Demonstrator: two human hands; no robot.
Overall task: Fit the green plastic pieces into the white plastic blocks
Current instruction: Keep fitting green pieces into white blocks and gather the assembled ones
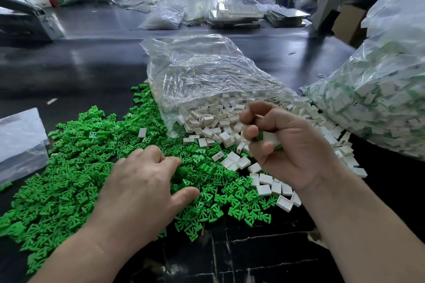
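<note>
A wide heap of small green plastic pieces (76, 167) covers the dark table in front of me. White plastic blocks (213, 122) spill out of an open clear bag (202, 71) onto the heap's right side. My left hand (140, 181) lies palm down on the green pieces, fingers curled into the pile; what they pinch is hidden. My right hand (282, 142) hovers above the loose white blocks, fingers curled around a white block with green showing (271, 139).
A big clear bag of white blocks with green inside (377, 103) stands at the right. A flat clear bag (18, 142) lies at the left edge. Trays (236, 14), more bags and a metal frame sit at the back of the table.
</note>
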